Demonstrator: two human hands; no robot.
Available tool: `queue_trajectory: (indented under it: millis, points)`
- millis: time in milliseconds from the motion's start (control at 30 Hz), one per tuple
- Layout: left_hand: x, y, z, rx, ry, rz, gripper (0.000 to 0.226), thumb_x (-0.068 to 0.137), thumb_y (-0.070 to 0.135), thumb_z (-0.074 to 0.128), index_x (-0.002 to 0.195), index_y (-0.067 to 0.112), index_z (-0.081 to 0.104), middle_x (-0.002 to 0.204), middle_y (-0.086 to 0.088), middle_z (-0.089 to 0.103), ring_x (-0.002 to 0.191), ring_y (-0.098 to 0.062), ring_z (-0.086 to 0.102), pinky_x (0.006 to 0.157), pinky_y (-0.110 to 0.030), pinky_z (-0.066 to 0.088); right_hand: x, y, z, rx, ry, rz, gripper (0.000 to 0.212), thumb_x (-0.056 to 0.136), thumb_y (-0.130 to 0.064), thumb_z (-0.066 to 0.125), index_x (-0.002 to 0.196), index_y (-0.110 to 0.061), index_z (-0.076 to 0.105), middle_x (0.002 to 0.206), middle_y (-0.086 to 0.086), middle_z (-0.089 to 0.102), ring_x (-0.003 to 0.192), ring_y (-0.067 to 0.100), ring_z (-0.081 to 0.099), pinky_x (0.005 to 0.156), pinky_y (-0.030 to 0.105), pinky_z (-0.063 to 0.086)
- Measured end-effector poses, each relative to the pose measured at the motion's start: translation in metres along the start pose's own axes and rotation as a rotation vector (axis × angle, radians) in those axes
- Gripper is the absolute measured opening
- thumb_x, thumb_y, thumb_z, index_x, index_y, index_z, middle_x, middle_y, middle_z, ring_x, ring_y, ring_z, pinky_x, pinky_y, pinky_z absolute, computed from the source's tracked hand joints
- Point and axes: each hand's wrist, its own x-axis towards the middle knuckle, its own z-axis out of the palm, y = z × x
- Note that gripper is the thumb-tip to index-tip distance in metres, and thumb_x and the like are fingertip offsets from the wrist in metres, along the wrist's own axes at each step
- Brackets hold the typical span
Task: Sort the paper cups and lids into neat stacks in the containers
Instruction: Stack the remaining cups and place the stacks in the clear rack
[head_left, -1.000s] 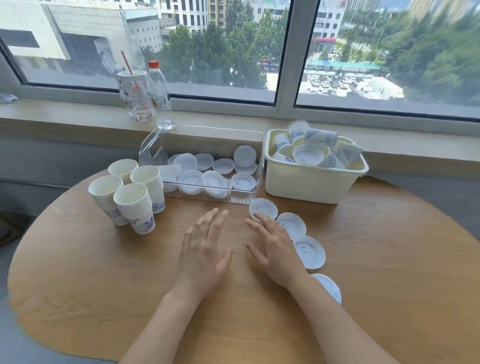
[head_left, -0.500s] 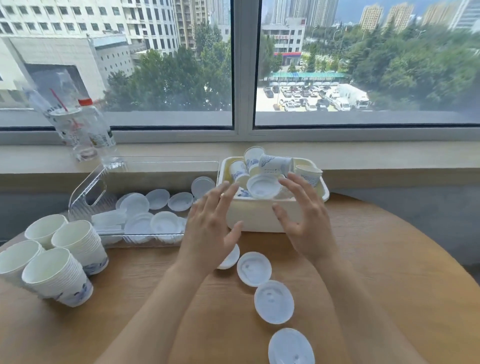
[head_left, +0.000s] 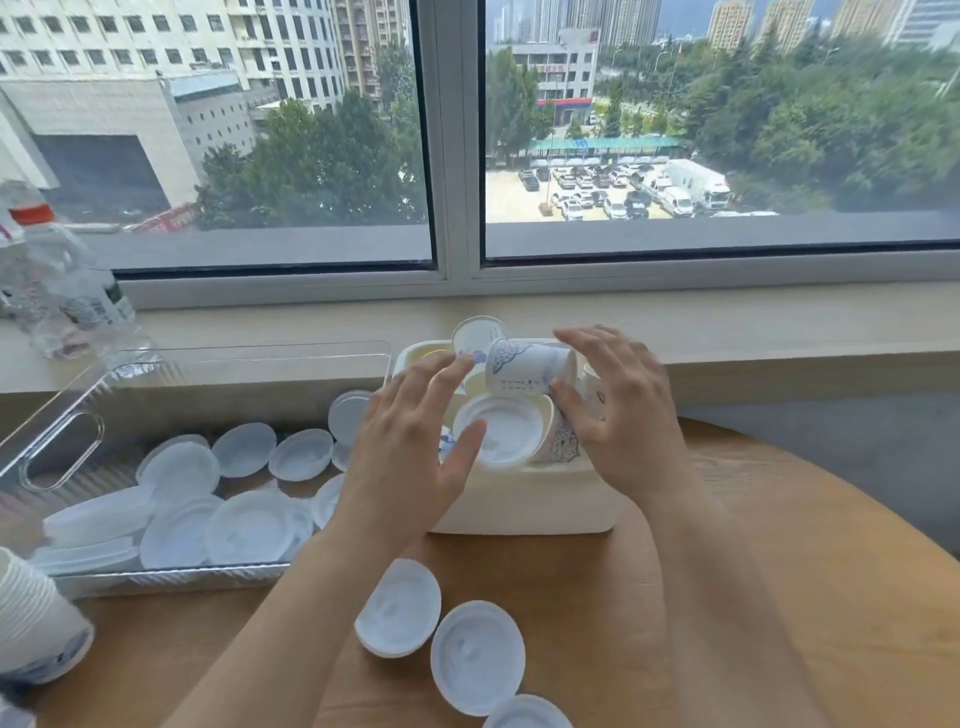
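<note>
Under both hands lies the round wooden table (head_left: 753, 597), and on it, directly below the fingers, stands the cream bin (head_left: 519, 504) full of jumbled paper cups. To the left of the left hand sits the clear tray (head_left: 62, 452) holding loose lids; I count about a dozen, some overlapping, so the number is not exact. At the far left edge one stack of cups (head_left: 36, 629) is partly visible. Nearer to the person than the hands, three lids (head_left: 475, 654) lie on the table.

The left hand (head_left: 410, 462) is spread, fingers straight, gripping nothing, just above a lidded cup (head_left: 501, 434). The right hand (head_left: 618, 415) has relaxed fingers beside a tipped cup (head_left: 530, 366); whether it touches is unclear, and it holds nothing firmly. About five cups show in the bin.

I judge the step is taking cups out of the bin. The next move needs closing fingers around one cup and lifting it free without disturbing its neighbours.
</note>
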Motion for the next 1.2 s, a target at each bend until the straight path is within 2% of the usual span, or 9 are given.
queue_trajectory:
  millis: [133,300,467,567,667,800,967,1100,1200]
  points:
    - [0.006,0.003,0.007,-0.019,-0.034,-0.026,0.056,0.102,0.032,0.066,0.155,0.019,0.050,0.155,0.003,0.052,0.144,-0.021,0.047,0.117,-0.049,0.039,-0.002,0.004,0.005,-0.031,-0.030,-0.021,0.040,0.102,-0.031,0.067,0.142,-0.029,0.060,0.143,-0.007,0.062,0.142,0.020,0.046,0.122,0.039,0.025]
    - [0.012,0.015,0.004,-0.118,0.018,-0.101,0.059,0.098,0.043,0.057,0.151,0.017,0.054,0.147,0.003,0.057,0.138,-0.019,0.052,0.114,-0.045,0.041,-0.009,0.002,0.001,0.150,0.164,-0.014,0.036,0.102,-0.029,0.068,0.137,-0.025,0.063,0.136,-0.010,0.063,0.127,0.012,0.057,0.110,0.036,0.039]
    - [0.020,0.024,0.007,-0.287,-0.005,-0.190,0.066,0.103,0.063,0.049,0.158,0.026,0.045,0.142,0.014,0.058,0.133,0.001,0.049,0.109,-0.023,0.041,-0.016,0.001,-0.004,0.363,0.194,0.014,0.035,0.098,-0.036,0.072,0.131,-0.026,0.063,0.124,-0.014,0.066,0.118,0.008,0.062,0.099,0.019,0.047]
    - [0.025,0.026,0.011,-0.449,-0.008,-0.217,0.074,0.098,0.071,0.048,0.158,0.029,0.044,0.132,0.020,0.063,0.126,0.002,0.056,0.096,-0.007,0.043,-0.019,0.001,-0.004,0.419,0.150,0.011,0.039,0.093,-0.035,0.080,0.127,-0.028,0.064,0.122,-0.016,0.067,0.116,0.010,0.064,0.099,0.025,0.051]
    - [0.029,0.028,0.013,-0.615,0.057,-0.280,0.076,0.092,0.070,0.058,0.157,0.032,0.043,0.135,0.015,0.064,0.123,-0.003,0.064,0.101,-0.022,0.051,-0.019,0.000,-0.003,0.464,0.108,0.001,0.041,0.089,-0.033,0.085,0.124,-0.026,0.065,0.123,-0.013,0.068,0.116,0.014,0.067,0.099,0.035,0.055]
    - [0.035,0.034,0.013,-0.820,0.122,-0.310,0.075,0.085,0.062,0.070,0.150,0.034,0.045,0.135,0.003,0.067,0.114,-0.013,0.073,0.091,-0.028,0.060,-0.019,-0.001,-0.006,0.474,0.035,-0.047,0.040,0.090,-0.037,0.083,0.126,-0.028,0.069,0.126,-0.018,0.069,0.123,0.008,0.063,0.102,0.030,0.052]
    - [0.037,0.026,0.009,-0.737,0.206,-0.305,0.088,0.073,0.050,0.087,0.149,0.031,0.048,0.131,0.008,0.068,0.114,-0.016,0.070,0.099,-0.037,0.057,-0.018,0.014,-0.013,0.254,0.124,-0.031,0.027,0.094,-0.034,0.077,0.121,-0.028,0.077,0.127,-0.019,0.069,0.121,0.004,0.060,0.106,0.040,0.045]
    - [0.038,0.025,0.002,-0.562,0.234,-0.238,0.073,0.071,0.041,0.087,0.138,0.033,0.057,0.119,0.019,0.070,0.111,-0.004,0.064,0.092,-0.020,0.050,-0.017,0.034,-0.022,0.093,0.139,0.099,0.028,0.093,-0.035,0.077,0.120,-0.028,0.076,0.120,-0.013,0.067,0.111,0.010,0.056,0.102,0.038,0.043]
    - [0.036,0.027,-0.003,-0.482,0.205,-0.209,0.071,0.073,0.039,0.084,0.139,0.033,0.058,0.122,0.019,0.068,0.114,0.000,0.061,0.094,-0.017,0.047,-0.018,0.040,-0.022,0.037,0.139,0.137,0.019,0.093,-0.033,0.079,0.111,-0.026,0.080,0.112,-0.009,0.068,0.105,0.014,0.056,0.097,0.041,0.045]
